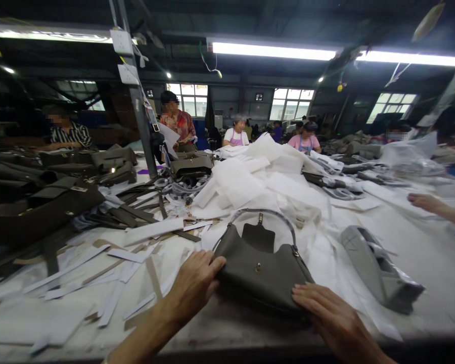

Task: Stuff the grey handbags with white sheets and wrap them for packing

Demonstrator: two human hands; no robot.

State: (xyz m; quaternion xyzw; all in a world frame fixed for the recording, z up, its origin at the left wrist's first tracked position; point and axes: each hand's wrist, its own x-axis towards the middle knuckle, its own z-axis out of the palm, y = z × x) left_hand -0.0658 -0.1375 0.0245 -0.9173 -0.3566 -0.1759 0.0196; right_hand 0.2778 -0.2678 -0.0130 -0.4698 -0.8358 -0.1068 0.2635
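A dark olive handbag [260, 283] lies at the table's front edge, its flap [258, 237] folded back and its wrapped handle [269, 211] arched up behind it. A small metal clasp shows on the front panel. My left hand [195, 280] is closed on the bag's left side, thumb over the edge. On the lower right side, my right hand [331, 311] grips with its fingers laid along the leather; its thumb is hidden. To the right of the bag stands a grey tape dispenser [371, 268].
White packing sheets [250, 177] pile up behind the bag. Paper and leather strips [117, 273] litter the left, below more dark bags [41, 202]. A metal post [140, 116] rises behind. Another person's hand [426, 202] reaches in from the right. Several people work farther back.
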